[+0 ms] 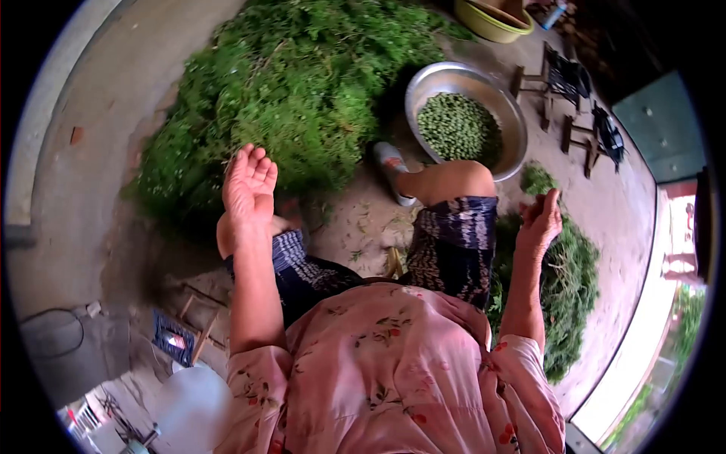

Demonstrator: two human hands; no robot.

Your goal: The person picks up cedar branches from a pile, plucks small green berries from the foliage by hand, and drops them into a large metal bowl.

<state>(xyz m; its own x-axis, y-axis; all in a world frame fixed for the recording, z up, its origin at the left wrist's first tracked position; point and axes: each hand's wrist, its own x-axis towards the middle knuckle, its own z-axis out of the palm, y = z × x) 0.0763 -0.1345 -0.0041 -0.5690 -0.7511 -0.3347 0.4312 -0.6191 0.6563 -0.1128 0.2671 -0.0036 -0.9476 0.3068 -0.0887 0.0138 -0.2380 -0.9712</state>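
Note:
My left hand [251, 189] is raised palm up over the near edge of a large heap of green leafy stalks [280, 98]. Its fingers are loosely bent and apart, with nothing in them. On the other side, my right hand [540, 221] is held up beside my knee, above a smaller pile of green stalks [571, 291]. Its fingers are partly stretched and seem to hold nothing. Between the heaps, beyond my knee, stands a wide metal basin [518, 144]. Many small round green pods or fruits [457, 125] lie in it.
A yellow-green basin [495, 30] stands at the far edge. Two low folding stools [546, 79] are at the right, near a greenish cabinet [658, 125]. Another small stool [178, 337] is at the lower left. My shoe [392, 170] rests beside the metal basin.

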